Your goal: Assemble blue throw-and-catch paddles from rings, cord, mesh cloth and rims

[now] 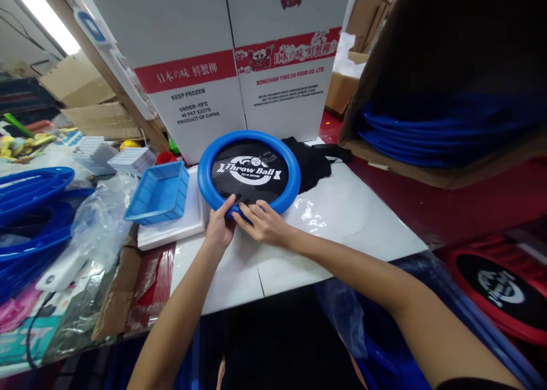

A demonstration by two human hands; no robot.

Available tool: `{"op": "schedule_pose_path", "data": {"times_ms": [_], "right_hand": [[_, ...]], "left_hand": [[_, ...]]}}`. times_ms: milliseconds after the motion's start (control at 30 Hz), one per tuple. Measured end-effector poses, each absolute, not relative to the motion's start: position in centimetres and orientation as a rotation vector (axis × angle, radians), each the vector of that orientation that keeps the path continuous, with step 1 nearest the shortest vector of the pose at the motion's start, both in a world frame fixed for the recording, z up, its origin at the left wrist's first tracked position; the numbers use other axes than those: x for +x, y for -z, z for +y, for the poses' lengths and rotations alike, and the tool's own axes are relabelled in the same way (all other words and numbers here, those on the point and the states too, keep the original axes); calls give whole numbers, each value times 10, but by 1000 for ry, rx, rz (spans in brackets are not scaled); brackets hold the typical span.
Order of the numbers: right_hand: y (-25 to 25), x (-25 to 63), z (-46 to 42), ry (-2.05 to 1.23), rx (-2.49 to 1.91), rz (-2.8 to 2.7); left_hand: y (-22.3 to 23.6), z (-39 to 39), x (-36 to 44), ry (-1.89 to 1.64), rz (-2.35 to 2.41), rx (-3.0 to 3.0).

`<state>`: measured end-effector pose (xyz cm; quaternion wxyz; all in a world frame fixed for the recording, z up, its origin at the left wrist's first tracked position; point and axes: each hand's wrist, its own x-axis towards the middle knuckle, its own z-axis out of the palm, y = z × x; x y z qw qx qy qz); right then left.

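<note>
A round throw-ball paddle [252, 168] with a blue ring rim and a black mesh face lettered "Throw Ball" leans tilted on the white table. At its near edge, my left hand [221, 222] grips the blue rim with the thumb on top. Beside it, my right hand [265, 222] has its fingers bent over the rim and the lower edge of the mesh. Both hands nearly touch each other. Black mesh fabric [314, 162] lies behind the paddle to the right.
A blue plastic bin [158, 193] sits on a white foam slab [171, 239] at left. Printed white cartons [205, 105] stand behind. On the right, an open cardboard box [421, 176] holds blue rings [410, 134]; red paddles [504, 287] lie lower right. More blue rings [34, 230] are far left.
</note>
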<state>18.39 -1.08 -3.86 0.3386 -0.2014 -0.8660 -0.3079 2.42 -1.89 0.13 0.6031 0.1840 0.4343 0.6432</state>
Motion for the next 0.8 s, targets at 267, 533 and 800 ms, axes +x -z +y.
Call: {"op": "schedule_pose_path", "data": {"times_ms": [267,533,800], "right_hand": [[41,184,-8,791,-519,-2256],[27,209,2,672,-706,-1974],[1,264,35,527,-929,-1811]], "left_hand": [[-5,-14,15,-1562,1071,580],[-15,-22,-8,-1705,1314,1310],[-15,-23,-12,-1375,1185,1880]]}}
